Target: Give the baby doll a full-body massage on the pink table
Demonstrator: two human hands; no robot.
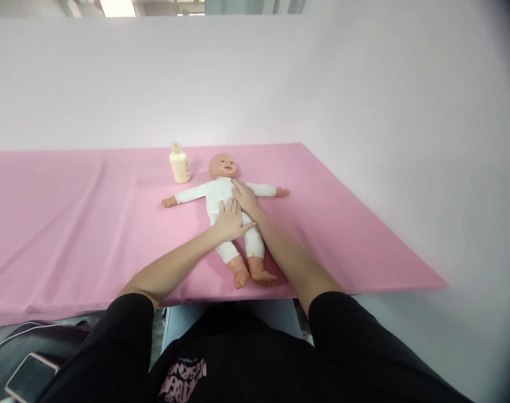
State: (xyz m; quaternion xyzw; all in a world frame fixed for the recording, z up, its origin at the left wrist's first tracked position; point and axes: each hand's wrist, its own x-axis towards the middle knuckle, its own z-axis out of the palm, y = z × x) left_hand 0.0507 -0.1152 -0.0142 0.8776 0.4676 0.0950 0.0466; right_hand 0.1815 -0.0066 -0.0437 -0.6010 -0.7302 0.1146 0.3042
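A baby doll (pixel 218 189) in a white suit lies on its back on the pink cloth, arms spread wide and bare feet toward me. My left hand (pixel 228 221) rests flat on the doll's lower belly, fingers stretched out and thumb pointing right. Higher up, my right hand (pixel 245 197) lies flat along the right side of its chest, fingers extended. Neither hand grips anything. The parts of the suit under my palms are hidden. Beyond the doll's outstretched left-side arm stands a pale yellow pump bottle (pixel 180 164), upright and apart from both hands.
A pink cloth (pixel 91 224) with soft creases covers the table, whose front edge runs close to my body. White wall (pixel 154 84) rises behind and to the right. At lower left, a phone-like device (pixel 32 378) lies on a dark surface beside a white cable.
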